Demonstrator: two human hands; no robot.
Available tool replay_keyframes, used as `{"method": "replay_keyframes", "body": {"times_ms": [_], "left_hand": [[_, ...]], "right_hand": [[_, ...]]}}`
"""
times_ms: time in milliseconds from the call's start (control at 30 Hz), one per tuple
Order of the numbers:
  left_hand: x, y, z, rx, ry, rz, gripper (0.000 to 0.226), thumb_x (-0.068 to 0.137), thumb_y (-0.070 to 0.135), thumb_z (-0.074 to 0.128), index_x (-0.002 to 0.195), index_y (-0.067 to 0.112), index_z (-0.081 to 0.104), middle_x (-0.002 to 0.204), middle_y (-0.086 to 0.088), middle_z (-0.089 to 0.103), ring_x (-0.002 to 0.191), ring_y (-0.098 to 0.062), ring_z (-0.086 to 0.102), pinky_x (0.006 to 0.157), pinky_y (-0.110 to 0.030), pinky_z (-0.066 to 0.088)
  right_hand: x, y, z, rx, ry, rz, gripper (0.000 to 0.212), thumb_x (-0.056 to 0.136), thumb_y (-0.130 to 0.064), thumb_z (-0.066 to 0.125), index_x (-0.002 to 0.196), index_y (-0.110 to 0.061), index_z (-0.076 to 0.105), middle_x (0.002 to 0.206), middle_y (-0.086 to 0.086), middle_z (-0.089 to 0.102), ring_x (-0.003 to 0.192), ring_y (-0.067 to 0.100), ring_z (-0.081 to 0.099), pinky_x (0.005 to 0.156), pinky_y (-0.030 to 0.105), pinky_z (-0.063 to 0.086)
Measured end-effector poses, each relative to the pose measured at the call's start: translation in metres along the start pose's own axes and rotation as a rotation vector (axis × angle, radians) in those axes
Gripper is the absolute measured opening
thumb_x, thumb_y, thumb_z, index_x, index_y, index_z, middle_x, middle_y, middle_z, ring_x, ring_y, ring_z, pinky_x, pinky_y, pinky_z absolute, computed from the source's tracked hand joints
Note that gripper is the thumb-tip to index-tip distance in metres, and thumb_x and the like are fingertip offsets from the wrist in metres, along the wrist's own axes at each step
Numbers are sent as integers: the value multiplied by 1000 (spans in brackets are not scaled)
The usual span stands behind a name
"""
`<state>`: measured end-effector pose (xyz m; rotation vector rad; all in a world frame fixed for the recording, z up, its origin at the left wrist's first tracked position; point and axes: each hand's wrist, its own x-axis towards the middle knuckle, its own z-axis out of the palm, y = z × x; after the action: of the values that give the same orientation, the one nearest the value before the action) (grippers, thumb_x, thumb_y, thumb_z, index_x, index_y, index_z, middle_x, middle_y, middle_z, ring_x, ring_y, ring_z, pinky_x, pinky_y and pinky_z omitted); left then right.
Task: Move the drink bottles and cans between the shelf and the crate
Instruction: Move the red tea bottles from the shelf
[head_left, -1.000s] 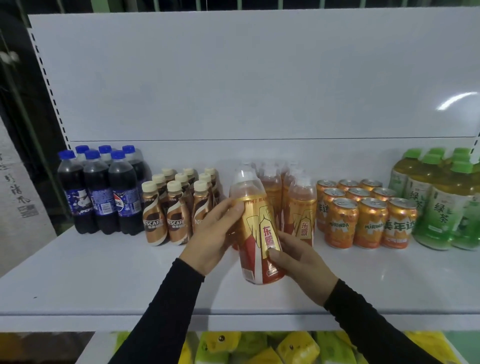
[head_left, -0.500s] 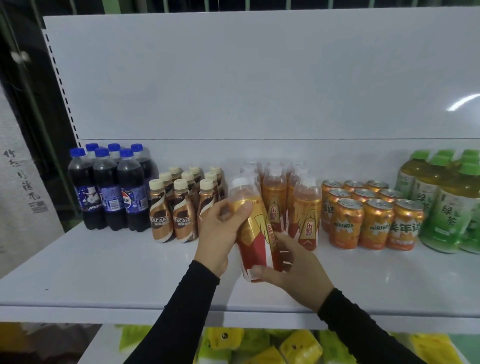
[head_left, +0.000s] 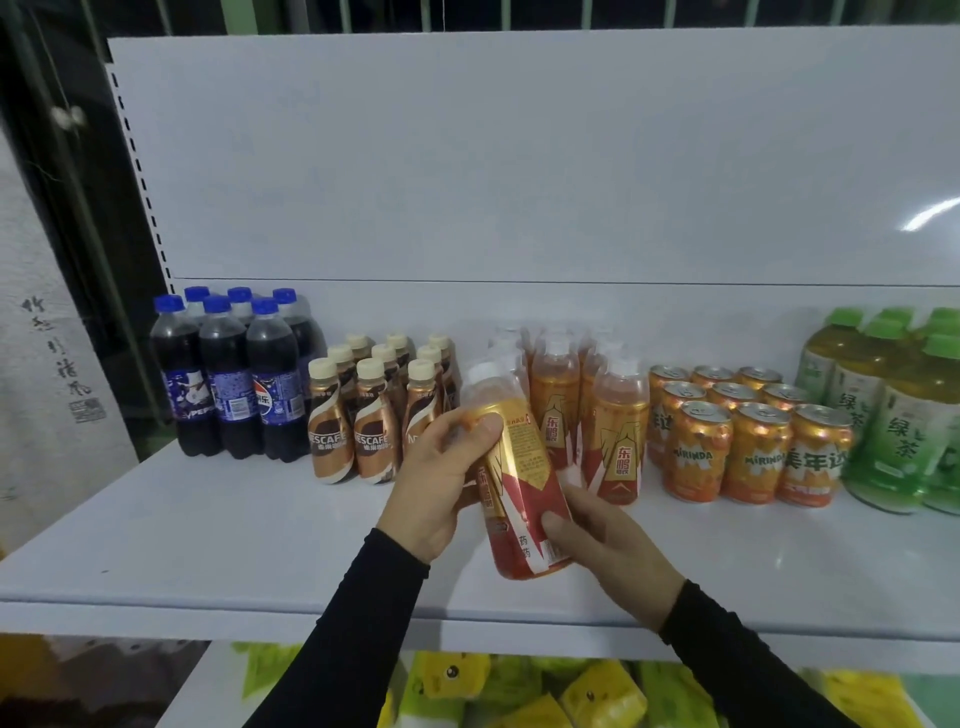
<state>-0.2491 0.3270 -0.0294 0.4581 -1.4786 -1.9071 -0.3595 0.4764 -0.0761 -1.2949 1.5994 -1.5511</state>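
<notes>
Both arms wore long, close-fitting black sleeves of plain matte fabric, with no print, stripe or logo to be seen. The left sleeve (head_left: 358, 618) ended in a snug cuff at the wrist, well back from the fingers (head_left: 470, 431), and the cloth showed faint creases just behind that cuff. The right sleeve (head_left: 737, 654) matched it, its cuff edge likewise stopping at the wrist behind the right hand (head_left: 608, 551). Beyond the cuffs the left hand (head_left: 436, 483) and the right hand were bare: no gloves, rings, watch or bands showed. Fingernails were short and unpainted.
</notes>
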Motion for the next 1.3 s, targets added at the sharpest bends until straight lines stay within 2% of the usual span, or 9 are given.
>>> {"method": "replay_keyframes", "body": {"times_ms": [100,200,433,600,667,833,1033,1200,1300], "left_hand": [[-1,-2,5,3,52,60,31,86,21,76,115,18,64,97,-7,76,77,-17,73,64,-30,59],[0,-1,10,40,86,123,29,85,17,78,109,24,63,83,2,76,75,-13,75,60,-24,58],[0,2,1,55,18,9,32,94,31,67,124,21,63,100,-5,75,87,-16,71,83,-36,58],[1,2,-1,30,-52,-55,37,91,35,66,122,16,64,97,-6,76,84,-19,72,72,-34,57],[2,0,-1,25,-26,-40,39,90,32,68,124,14,63,97,-7,76,82,-19,73,67,-32,58],[3,-4,7,-27,103,19,37,86,24,75,120,17,62,101,-8,76,79,-17,75,62,-29,59],[7,-8,10,130,149,96,42,82,27,80,120,20,62,101,-2,74,89,-17,75,72,-34,62],[8,-5,-1,76,-12,-11,53,79,44,70,125,18,64,114,-10,73,97,-23,71,85,-39,57],[8,-4,0,27,-62,-50,51,80,41,69,123,14,65,105,-8,75,90,-22,69,81,-40,57]], "right_hand": [[0,-7,9,-306,109,-64,54,71,-65,68,119,-52,50,113,-29,65,107,-7,60,85,11,50],[2,-4,12,-363,236,-76,47,75,-49,81,110,-54,52,108,-30,65,100,-9,61,79,9,50],[3,-2,3,158,149,2,62,66,-46,78,122,-25,64,115,-3,73,109,20,68,88,34,58],[4,-2,1,354,18,83,51,77,-31,71,126,-21,59,117,0,72,113,21,67,90,37,57],[4,-2,1,257,26,67,49,79,-34,68,126,-26,58,117,-5,72,112,17,67,90,33,57],[4,-7,10,-302,163,-53,59,64,-74,71,115,-55,51,117,-21,63,106,-4,61,89,20,54],[9,-3,8,-333,287,-55,46,75,-44,82,110,-52,54,106,-25,66,99,-7,60,76,8,50],[10,1,-7,151,154,-17,55,68,-39,83,120,-26,67,113,-4,72,108,20,68,84,32,59],[13,8,-9,328,59,42,58,68,-37,78,123,-21,67,121,7,69,116,32,64,97,51,54]]}}
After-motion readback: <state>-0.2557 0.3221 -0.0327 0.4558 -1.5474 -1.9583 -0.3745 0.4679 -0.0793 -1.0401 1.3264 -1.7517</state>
